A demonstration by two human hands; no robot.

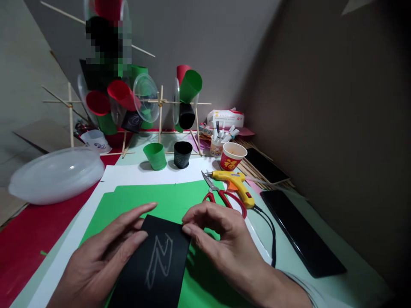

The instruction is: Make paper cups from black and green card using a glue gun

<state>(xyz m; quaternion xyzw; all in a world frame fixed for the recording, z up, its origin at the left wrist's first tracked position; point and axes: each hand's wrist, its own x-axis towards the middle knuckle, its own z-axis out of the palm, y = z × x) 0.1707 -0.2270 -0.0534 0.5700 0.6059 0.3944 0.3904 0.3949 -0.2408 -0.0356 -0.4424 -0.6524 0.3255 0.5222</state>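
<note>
Head view. We find the black card [154, 265] low in the centre, between the two hands, over the green sheet [125, 203]. Its near end runs out of frame. A pale angular outline, letter-like, is drawn on its face.

Right hand [227, 239]: thumb and forefinger pinched together on the card's far right corner. Left hand [99, 252]: forefinger stretched out, apart from the thumb, whose tip lies at the card's left edge; whether the folded fingers press from behind, we cannot tell.

Handling, our estimate: very light, stiff enough to keep its plane when pinched at a corner, yet likely to crease if bent sharply. The surface looks matt, so we expect little slip. The pale lines may smudge; we would hold by corners and side margins, fingertips only, off the drawing.

Nearby, just beyond the right hand: red-handled scissors [214, 187] and a yellow glue gun [236, 179], its nozzle near the blades.
</note>
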